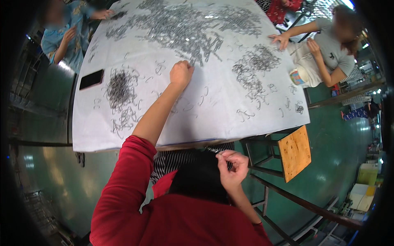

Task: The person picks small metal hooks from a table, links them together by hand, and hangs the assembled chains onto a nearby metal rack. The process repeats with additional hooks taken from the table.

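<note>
My left hand (181, 74) reaches out over the white-covered table (221, 119). Its fingers are curled closed at the near edge of a broad pile of small, shiny metal strips (176, 26). Whether a strip is between the fingertips is hidden. Just off the table's near edge, in front of my body, my right hand (233, 169) is raised with thumb and fingers pinched together. Something small may be in that pinch, too small to name. Thin, dark, curved metal pieces form a heap (120, 88) left of my left arm, with more scattered around it.
A dark phone (91, 79) lies near the table's left edge. Another heap of curved pieces (260, 61) is on the right. Co-workers sit at the left (67, 35) and right (336, 49), one beside a paper cup (298, 76). A wooden stool (295, 153) stands at the near right.
</note>
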{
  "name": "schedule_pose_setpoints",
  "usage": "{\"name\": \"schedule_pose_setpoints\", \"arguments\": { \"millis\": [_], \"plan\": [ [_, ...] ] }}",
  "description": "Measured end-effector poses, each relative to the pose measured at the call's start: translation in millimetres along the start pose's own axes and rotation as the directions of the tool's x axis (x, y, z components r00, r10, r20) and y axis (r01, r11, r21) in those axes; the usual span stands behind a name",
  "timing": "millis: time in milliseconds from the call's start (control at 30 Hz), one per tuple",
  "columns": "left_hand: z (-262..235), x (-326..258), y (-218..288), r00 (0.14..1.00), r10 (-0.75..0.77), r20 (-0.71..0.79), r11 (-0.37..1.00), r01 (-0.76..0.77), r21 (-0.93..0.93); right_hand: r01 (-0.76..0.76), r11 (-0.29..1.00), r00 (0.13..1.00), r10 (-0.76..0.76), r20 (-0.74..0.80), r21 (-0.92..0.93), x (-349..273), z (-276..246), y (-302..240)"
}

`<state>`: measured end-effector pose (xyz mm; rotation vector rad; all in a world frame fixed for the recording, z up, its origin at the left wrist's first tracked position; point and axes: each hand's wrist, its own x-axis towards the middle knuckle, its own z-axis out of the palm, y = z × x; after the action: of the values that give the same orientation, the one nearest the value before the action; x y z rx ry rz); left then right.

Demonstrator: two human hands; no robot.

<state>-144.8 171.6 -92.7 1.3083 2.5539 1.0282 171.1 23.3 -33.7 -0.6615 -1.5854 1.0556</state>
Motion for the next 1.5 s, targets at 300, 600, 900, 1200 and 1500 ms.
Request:
{"name": "schedule_pose_setpoints", "arguments": {
  "millis": [300,600,900,1200,1500],
  "plan": [
    [14,2,-31,0.991,0.026,0.131,0.973,-0.055,0.222,-0.023,0.999,0.998,0.025,0.053,-0.031,7,0,-1],
    [-19,-41,-19,0.961,0.17,0.216,0.985,-0.157,-0.074,-0.01,0.999,0.996,0.013,0.089,-0.037,1,-11,10],
    [-79,-165,73,0.876,0.084,0.475,0.636,0.32,-0.702,-0.022,0.99,0.998,0.029,0.051,-0.136,2,-7,5],
    [-105,-223,88,0.923,0.076,0.376,0.568,0.27,-0.777,0.037,0.996,0.996,-0.03,0.079,-0.087,-3,4,15],
    [-109,-229,71,0.973,0.217,0.073,0.679,-0.097,-0.728,0.015,0.999,0.969,-0.002,0.247,-0.053,14,6,26]
  ]
}}
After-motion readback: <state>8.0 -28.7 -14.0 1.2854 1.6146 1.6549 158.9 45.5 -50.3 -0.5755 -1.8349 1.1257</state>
